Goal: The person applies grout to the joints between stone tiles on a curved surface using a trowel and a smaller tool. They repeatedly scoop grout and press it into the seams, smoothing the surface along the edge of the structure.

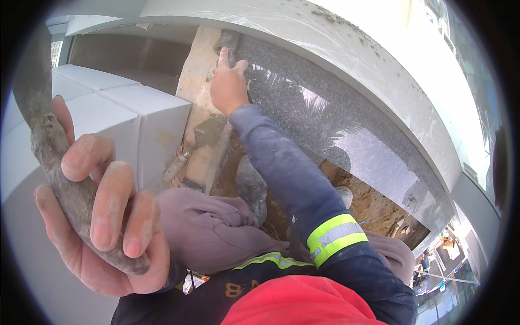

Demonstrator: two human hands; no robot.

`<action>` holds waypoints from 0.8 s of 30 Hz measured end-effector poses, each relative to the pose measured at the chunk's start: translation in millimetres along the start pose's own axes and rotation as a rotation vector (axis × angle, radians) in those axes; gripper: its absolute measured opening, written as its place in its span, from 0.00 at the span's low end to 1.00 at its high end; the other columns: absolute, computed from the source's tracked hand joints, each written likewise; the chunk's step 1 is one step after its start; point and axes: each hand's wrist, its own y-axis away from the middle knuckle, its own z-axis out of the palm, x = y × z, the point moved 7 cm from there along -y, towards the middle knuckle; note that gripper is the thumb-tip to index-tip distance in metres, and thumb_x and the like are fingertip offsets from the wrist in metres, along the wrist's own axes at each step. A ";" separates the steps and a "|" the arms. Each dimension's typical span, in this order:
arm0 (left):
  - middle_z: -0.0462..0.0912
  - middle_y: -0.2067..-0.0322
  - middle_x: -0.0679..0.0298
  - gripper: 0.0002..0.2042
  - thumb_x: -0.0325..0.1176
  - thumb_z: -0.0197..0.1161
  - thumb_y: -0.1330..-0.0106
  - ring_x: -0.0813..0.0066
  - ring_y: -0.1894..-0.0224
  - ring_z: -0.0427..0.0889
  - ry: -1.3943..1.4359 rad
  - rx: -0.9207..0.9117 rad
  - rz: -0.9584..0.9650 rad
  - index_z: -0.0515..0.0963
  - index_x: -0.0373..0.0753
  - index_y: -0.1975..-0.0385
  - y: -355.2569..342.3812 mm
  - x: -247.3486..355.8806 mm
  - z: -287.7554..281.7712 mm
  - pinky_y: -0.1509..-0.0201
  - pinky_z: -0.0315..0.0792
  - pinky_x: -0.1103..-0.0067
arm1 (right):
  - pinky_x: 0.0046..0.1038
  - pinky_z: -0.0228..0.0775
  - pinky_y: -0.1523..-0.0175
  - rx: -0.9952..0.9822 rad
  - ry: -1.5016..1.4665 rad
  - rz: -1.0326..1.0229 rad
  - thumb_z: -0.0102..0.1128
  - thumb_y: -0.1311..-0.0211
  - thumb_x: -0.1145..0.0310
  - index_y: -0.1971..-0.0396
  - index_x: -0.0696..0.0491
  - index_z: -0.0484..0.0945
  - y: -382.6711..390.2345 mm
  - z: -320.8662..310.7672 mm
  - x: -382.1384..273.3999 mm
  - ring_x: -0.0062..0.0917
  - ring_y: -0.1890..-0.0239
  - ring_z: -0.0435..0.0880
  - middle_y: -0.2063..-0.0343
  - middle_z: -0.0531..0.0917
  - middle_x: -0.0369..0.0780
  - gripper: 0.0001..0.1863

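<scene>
Close to the camera at the left, my left hand point(108, 216) is wrapped round the mortar-caked handle of a trowel point(33, 81). Its grey blade rises toward the upper left edge, partly cut off. My right arm reaches far forward, and my right hand point(228, 86) is at the far end of a dark polished stone slab point(303, 108). One finger is stretched out against a small grey patch point(229, 40) by the slab's corner, another sticks out to the side. The remaining fingers are hard to make out. Nothing shows in that hand.
White blocks with flat faces point(130, 108) stand at the left. Beside them runs a pale ledge point(203, 65) with a mortar patch point(210, 131) and a small dirty tool point(177, 165). A clear plastic bag point(251, 187) lies near my knees. A pale curved wall point(368, 65) borders the slab.
</scene>
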 end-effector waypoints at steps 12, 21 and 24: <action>0.67 0.48 0.61 0.30 0.35 0.44 0.19 0.75 0.66 0.72 0.012 -0.010 -0.042 0.43 0.40 0.21 -2.4 -0.7 5.1 0.69 0.65 0.76 | 0.43 0.75 0.42 -0.044 -0.088 0.154 0.50 0.31 0.74 0.24 0.58 0.56 11.1 -13.8 6.3 0.58 0.56 0.83 0.44 0.66 0.69 0.35; 0.67 0.48 0.60 0.31 0.36 0.44 0.19 0.75 0.65 0.72 0.007 -0.041 -0.020 0.42 0.38 0.21 3.1 -0.7 4.5 0.70 0.66 0.76 | 0.44 0.71 0.38 0.076 -0.177 -0.098 0.48 0.35 0.67 0.33 0.69 0.67 27.9 -79.1 6.2 0.57 0.50 0.81 0.56 0.80 0.66 0.32; 0.67 0.48 0.60 0.31 0.37 0.44 0.19 0.75 0.65 0.72 0.013 -0.048 -0.019 0.41 0.38 0.21 3.7 0.0 5.0 0.70 0.67 0.75 | 0.44 0.68 0.35 0.097 -0.169 -0.103 0.47 0.36 0.67 0.36 0.72 0.69 17.9 -90.1 -4.7 0.55 0.45 0.80 0.53 0.82 0.66 0.31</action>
